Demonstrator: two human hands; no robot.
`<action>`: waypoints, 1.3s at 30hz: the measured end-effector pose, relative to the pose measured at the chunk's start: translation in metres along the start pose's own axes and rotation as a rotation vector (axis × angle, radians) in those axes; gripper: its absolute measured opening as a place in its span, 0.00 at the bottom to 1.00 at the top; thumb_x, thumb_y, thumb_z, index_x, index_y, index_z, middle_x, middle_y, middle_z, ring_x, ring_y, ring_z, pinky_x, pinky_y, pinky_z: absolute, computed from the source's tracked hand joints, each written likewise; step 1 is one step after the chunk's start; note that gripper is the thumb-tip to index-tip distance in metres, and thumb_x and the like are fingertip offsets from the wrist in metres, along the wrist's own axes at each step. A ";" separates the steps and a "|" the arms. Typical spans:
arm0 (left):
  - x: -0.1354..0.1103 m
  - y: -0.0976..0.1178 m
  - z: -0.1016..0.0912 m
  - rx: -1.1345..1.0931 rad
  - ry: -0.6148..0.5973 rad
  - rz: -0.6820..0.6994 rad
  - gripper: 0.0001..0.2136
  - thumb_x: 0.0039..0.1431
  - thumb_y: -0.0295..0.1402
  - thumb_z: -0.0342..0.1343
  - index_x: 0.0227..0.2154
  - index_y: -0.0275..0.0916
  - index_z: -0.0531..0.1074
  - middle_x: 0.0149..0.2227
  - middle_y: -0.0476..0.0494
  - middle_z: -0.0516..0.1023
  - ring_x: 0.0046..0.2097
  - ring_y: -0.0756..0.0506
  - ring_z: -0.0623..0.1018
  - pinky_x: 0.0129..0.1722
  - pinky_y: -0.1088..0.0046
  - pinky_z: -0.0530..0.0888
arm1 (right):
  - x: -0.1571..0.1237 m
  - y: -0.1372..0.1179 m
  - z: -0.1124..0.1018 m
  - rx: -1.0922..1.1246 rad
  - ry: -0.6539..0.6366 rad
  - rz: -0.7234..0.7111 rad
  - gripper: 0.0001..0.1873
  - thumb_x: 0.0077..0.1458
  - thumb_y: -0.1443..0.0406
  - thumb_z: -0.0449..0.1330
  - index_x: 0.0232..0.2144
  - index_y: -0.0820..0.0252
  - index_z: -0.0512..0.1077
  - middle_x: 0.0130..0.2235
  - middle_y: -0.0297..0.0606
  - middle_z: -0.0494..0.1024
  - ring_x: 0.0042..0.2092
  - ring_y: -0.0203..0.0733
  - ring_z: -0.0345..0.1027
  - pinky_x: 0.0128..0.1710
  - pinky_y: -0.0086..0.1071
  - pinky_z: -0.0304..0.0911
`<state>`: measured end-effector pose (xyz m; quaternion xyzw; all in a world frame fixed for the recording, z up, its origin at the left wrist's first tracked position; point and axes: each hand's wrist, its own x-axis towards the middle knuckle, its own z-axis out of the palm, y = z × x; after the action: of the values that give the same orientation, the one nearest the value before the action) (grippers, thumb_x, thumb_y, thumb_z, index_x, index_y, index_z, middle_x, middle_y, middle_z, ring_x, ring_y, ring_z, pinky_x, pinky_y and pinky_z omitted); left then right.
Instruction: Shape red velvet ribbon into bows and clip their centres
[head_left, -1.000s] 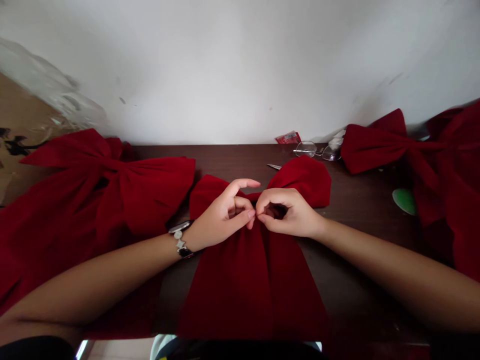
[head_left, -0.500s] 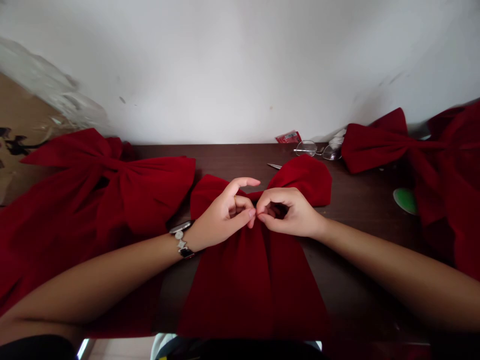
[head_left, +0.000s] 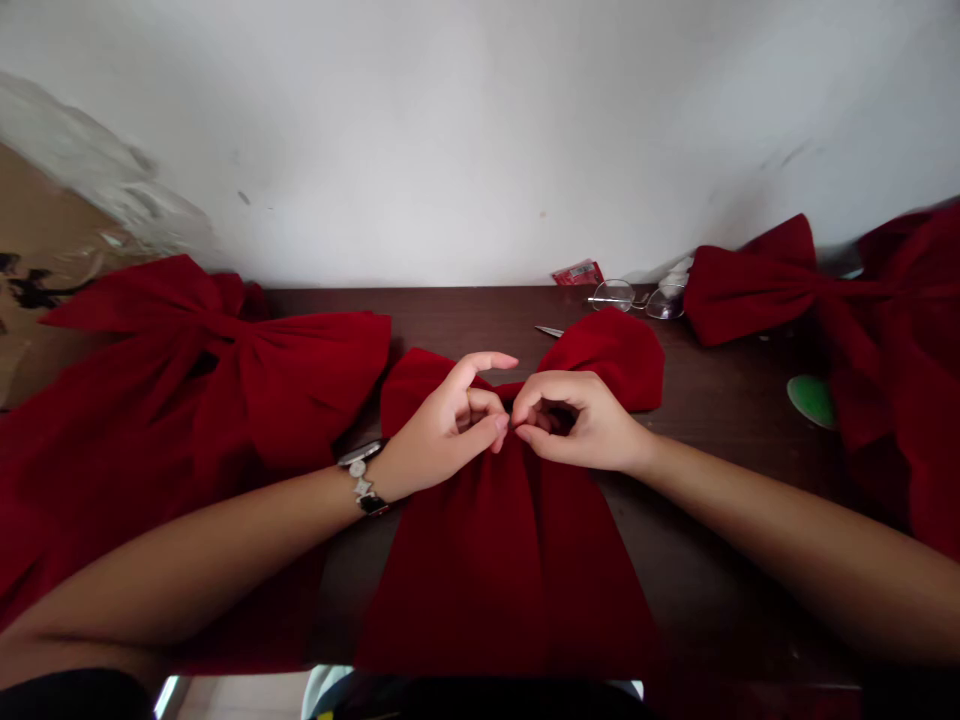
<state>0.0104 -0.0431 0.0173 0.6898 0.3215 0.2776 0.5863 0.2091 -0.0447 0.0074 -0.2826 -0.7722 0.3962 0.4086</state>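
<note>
A large red fabric bow [head_left: 517, 560] lies in front of me, its two loops at the back and its tails hanging toward the table's front edge. Over the bow's middle, my left hand [head_left: 457, 425] has thumb and fingers pinched, with the index finger raised and curved. My right hand [head_left: 581, 420] is pinched close beside it, thumb against fingertips. The fingertips of both hands nearly meet. Whatever is between them is too small to make out. The centre of the bow is partly hidden by my hands.
More red bows [head_left: 300, 370] are piled at left, and others [head_left: 757, 285] at right. Eyeglasses [head_left: 615, 296], a red tag [head_left: 579, 273] and a pointed metal tip [head_left: 550, 331] lie toward the wall. A green round object [head_left: 811, 400] sits at right, a cardboard box [head_left: 45, 230] at far left.
Almost nothing differs. The fingertips of my two hands have drawn very slightly apart, and the bow stays in place.
</note>
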 end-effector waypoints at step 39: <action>0.001 0.005 0.002 0.020 0.034 -0.022 0.19 0.62 0.26 0.49 0.55 0.38 0.55 0.25 0.54 0.68 0.27 0.53 0.68 0.28 0.78 0.64 | 0.001 -0.002 0.000 -0.039 0.004 -0.006 0.06 0.49 0.74 0.57 0.23 0.63 0.68 0.22 0.30 0.67 0.23 0.28 0.58 0.23 0.23 0.56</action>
<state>0.0132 -0.0446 0.0216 0.6871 0.3420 0.2795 0.5769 0.2086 -0.0446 0.0098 -0.2887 -0.7798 0.3793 0.4057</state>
